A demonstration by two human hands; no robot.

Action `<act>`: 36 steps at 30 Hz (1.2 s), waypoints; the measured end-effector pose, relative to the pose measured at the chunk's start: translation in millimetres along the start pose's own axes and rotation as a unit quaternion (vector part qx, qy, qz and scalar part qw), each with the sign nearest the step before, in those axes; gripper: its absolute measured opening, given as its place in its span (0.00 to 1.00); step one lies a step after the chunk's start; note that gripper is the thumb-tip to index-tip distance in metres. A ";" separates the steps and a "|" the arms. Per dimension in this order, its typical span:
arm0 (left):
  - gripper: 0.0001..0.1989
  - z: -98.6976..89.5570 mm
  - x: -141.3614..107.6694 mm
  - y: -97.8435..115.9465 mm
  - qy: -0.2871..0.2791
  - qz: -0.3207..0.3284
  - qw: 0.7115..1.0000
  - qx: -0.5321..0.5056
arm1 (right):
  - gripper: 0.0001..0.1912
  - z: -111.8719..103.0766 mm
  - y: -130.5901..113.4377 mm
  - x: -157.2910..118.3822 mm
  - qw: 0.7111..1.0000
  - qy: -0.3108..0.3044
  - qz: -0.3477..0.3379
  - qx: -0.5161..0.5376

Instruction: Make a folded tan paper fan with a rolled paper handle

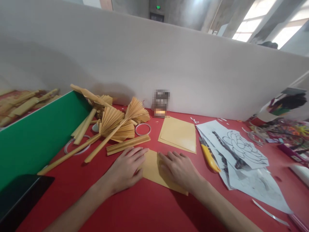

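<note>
A sheet of yellow-tan paper (pixel 156 169) lies on the red tabletop in front of me. My left hand (pixel 127 166) rests at its left edge, palm down, with the fingers stretched out and the fingertips on the sheet. On the sheet's right side my right hand (pixel 178 167) presses with its fingers spread over the surface and covers part of it. Neither hand grasps anything. Just beyond my left hand is a narrow pleated strip of the same paper (pixel 129 144). Farther back sits a small stack of yellow paper squares (pixel 178 133).
Pleated paper fans on rolled paper sticks (pixel 113 124) lie at the left beside a green divider (pixel 45 135). Tape rolls (pixel 143 129) are near them. Right of the stack are a yellow utility knife (pixel 209 158) and drawings (pixel 243 148). A white partition (pixel 145 61) borders the back.
</note>
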State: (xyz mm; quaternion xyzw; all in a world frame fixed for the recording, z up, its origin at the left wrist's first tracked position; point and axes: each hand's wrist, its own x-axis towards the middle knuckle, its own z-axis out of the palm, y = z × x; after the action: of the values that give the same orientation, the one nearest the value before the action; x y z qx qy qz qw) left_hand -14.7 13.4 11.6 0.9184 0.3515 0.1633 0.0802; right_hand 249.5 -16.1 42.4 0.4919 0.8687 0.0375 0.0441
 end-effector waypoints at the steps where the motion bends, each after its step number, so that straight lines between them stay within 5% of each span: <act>1: 0.13 0.4 0.4 0.3 0.003 0.001 1.000 0.003 | 0.23 0.1 2.2 -4.7 1.000 -0.003 0.002 -0.008; 11: 0.13 6.2 -1.5 -2.1 0.001 0.008 0.999 0.032 | 0.24 8.7 40.4 -83.4 0.997 -0.008 0.022 -0.074; 15: 0.11 8.4 1.7 -2.1 0.011 0.013 0.999 0.029 | 0.15 7.0 48.1 -99.5 0.997 0.038 0.049 -0.052; 19: 0.08 10.2 8.5 -2.1 0.016 0.002 1.000 0.001 | 0.13 10.2 35.7 -78.6 0.983 0.106 0.113 0.101; 24: 0.21 9.9 11.6 -4.1 0.005 -0.023 0.999 -0.034 | 0.22 15.3 20.1 -34.8 0.979 0.055 0.142 0.133; 29: 0.25 15.8 13.1 -7.8 0.023 -0.027 0.999 -0.034 | 0.04 4.2 26.7 -17.5 0.978 0.015 0.100 0.182; 32: 0.21 16.4 13.3 -10.8 0.082 -0.022 0.995 -0.044 | 0.05 1.4 24.3 -17.5 0.983 0.106 0.084 0.125; 36: 0.06 6.7 6.0 -13.2 0.253 0.034 0.966 -0.040 | 0.09 8.6 13.7 -29.9 0.952 0.307 -0.004 0.002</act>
State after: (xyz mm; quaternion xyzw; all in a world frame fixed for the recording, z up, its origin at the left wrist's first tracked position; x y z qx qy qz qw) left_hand -16.3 27.0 3.3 0.8546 0.3225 0.4065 0.0194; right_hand 277.5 -34.5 36.6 0.4535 0.8424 0.1843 -0.2255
